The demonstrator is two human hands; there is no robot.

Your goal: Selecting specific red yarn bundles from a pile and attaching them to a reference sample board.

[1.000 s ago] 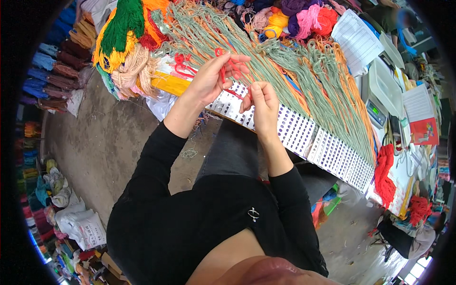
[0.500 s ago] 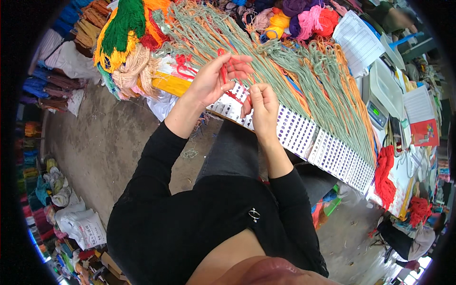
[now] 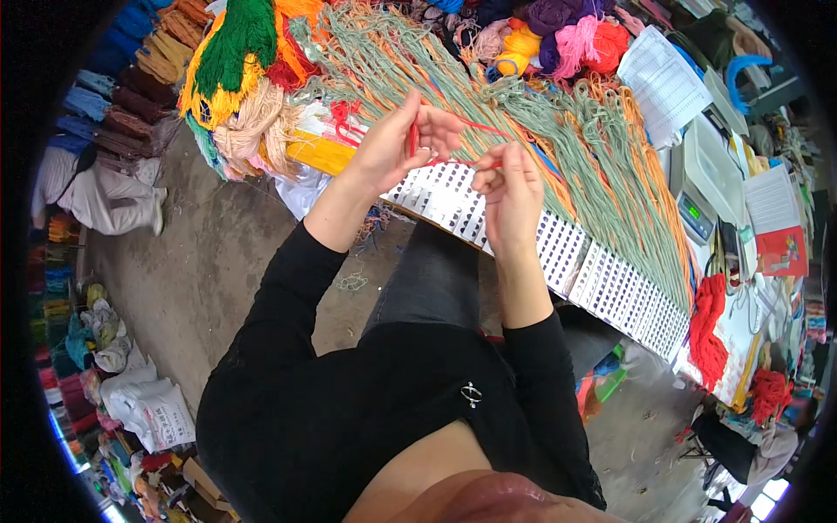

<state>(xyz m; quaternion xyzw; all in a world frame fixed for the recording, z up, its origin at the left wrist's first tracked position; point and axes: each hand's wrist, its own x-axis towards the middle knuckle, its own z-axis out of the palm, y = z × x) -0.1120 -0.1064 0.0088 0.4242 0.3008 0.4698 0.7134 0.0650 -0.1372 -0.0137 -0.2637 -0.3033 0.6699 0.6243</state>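
A strand of red yarn (image 3: 475, 125) stretches between my two hands above the table edge. My left hand (image 3: 392, 144) has its palm turned inward and fingers curled, with the yarn looped around it. With thumb and fingertips pressed together, my right hand (image 3: 513, 192) grips the yarn's other side. Beneath both hands runs a row of white cards with rows of dark holes (image 3: 602, 279). Long grey-green and orange yarn strands (image 3: 593, 166) lie beyond the cards. A small red yarn piece (image 3: 347, 122) rests left of my left hand.
Green, yellow and orange skeins (image 3: 231, 52) are heaped at the table's far left. Coloured yarn balls (image 3: 558, 35) lie at the back. On the right are a scale (image 3: 693, 205), paper sheets (image 3: 663, 83) and a red skein (image 3: 708, 331). A person's leg (image 3: 113, 200) shows at far left.
My right hand has moved right, away from my left, and the red yarn between them is drawn out longer. A person's leg and shoe have come into view at far left.
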